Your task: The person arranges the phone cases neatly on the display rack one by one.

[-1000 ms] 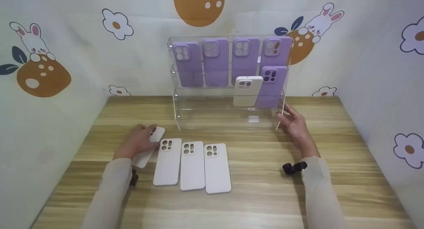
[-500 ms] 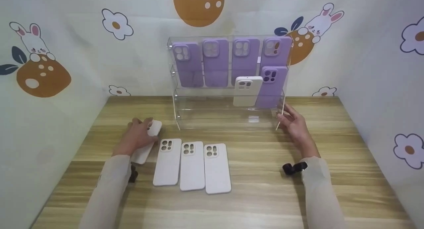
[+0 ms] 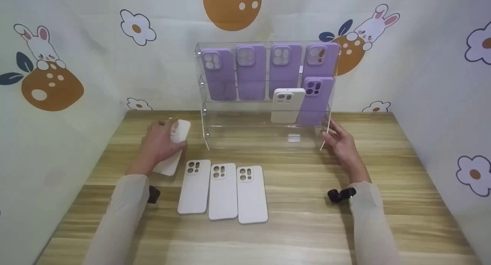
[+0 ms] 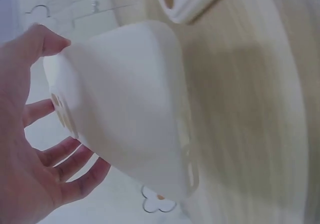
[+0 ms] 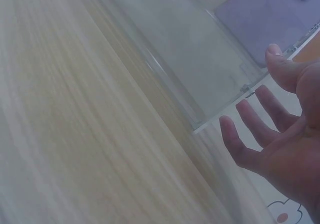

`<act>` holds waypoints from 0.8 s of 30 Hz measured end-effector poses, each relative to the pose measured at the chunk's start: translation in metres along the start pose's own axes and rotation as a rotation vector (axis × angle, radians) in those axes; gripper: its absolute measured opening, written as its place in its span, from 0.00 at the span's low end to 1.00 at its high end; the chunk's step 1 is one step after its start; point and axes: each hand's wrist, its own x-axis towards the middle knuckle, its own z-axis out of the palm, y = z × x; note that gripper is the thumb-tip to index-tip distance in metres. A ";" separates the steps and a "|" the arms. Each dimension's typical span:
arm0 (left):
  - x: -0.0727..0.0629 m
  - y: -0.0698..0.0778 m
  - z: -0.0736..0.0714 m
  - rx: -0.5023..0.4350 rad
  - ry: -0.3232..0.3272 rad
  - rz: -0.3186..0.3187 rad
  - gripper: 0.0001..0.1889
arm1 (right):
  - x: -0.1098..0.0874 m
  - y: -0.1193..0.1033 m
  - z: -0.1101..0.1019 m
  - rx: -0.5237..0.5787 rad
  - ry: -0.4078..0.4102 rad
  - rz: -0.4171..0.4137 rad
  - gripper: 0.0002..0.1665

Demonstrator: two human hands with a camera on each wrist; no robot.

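Observation:
In the head view my left hand (image 3: 156, 144) holds a white phone case (image 3: 168, 166) tilted above the left part of the table. The left wrist view has the thumb on one edge of this phone case (image 4: 125, 98) and the other fingers along its camera-hole end. My right hand (image 3: 343, 150) is at the right side panel of a clear acrylic display rack (image 3: 245, 136), fingers loosely bent along its edge. Several purple phone cases (image 3: 251, 73) stand on the rack's upper tiers. A white phone case (image 3: 287, 107) leans beside the lower purple phone case (image 3: 316, 104).
Three white phone cases lie side by side on the wood-grain table (image 3: 307, 226): a left one (image 3: 193, 192), a middle one (image 3: 223, 196) and a right one (image 3: 252, 199). Patterned cloth walls (image 3: 165, 73) enclose the back and sides.
My left hand has moved farther back toward the rear of the table, raising the white phone case with it. The right hand and the rack keep their places.

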 end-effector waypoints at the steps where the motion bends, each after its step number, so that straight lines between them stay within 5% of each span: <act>1: 0.000 0.003 -0.002 -0.012 0.009 0.005 0.46 | 0.000 0.000 0.000 0.001 0.001 -0.002 0.39; 12: -0.001 0.049 -0.019 -0.115 0.187 0.041 0.47 | 0.001 0.001 0.000 0.015 0.001 -0.008 0.39; 24: 0.016 0.119 -0.029 -0.242 0.359 0.067 0.45 | 0.001 0.001 0.000 -0.035 0.002 -0.006 0.39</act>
